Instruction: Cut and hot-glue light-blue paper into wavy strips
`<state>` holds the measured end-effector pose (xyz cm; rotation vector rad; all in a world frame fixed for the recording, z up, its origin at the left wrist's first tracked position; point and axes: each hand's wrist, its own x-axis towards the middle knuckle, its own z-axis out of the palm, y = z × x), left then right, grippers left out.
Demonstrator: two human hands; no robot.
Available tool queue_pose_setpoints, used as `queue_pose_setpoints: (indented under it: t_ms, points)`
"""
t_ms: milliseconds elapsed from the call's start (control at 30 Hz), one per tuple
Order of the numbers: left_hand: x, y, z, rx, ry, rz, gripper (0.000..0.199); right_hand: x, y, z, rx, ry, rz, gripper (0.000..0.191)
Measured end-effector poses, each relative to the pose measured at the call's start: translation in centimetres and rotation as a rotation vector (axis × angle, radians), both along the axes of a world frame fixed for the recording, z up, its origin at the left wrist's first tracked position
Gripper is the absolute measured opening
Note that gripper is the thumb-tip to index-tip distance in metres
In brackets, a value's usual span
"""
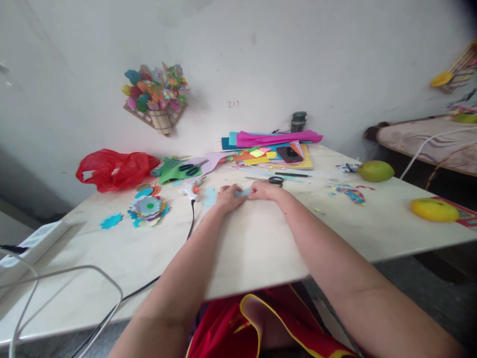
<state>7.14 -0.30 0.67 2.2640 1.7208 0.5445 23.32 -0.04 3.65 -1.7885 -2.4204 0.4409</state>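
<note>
Light blue paper strip [243,193] held between my left hand [231,198] and my right hand [264,190] on the pale desk [261,248].
From the left, a crumpled translucent red plastic bag [117,169] shows something whitish [87,174] inside, too vague to name. Scalloped, many-coloured paper cutouts [148,206] lie stacked, likely to stay together; above, a bundled-stick holder [161,122] on the wall [261,59] carries bright flowers [156,93]. The white glue gun [189,191] sits near my left hand, presumably for easy reach. That hand lies unclenched over the strip, probably keeping it flat; my right hand is curled, seemingly pinching its right end. Just behind rest black-handled scissors [272,179]; farther back stands a dark cup [298,122], contents unclear.
</note>
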Motion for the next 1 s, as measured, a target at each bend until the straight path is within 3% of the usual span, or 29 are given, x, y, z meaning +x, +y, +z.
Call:
queue_pose_setpoints:
  t_ms: [667,1000]
  points:
    - [0.3,0.4,-0.6,0.031,0.051,0.004,0.039,2.9,0.8,-0.5,-0.041,0.052,0.068,0.021]
    - [1.1,-0.5,-0.3,0.046,0.091,0.049,0.053,2.8,0.4,0.2,-0.047,-0.053,0.005,0.025]
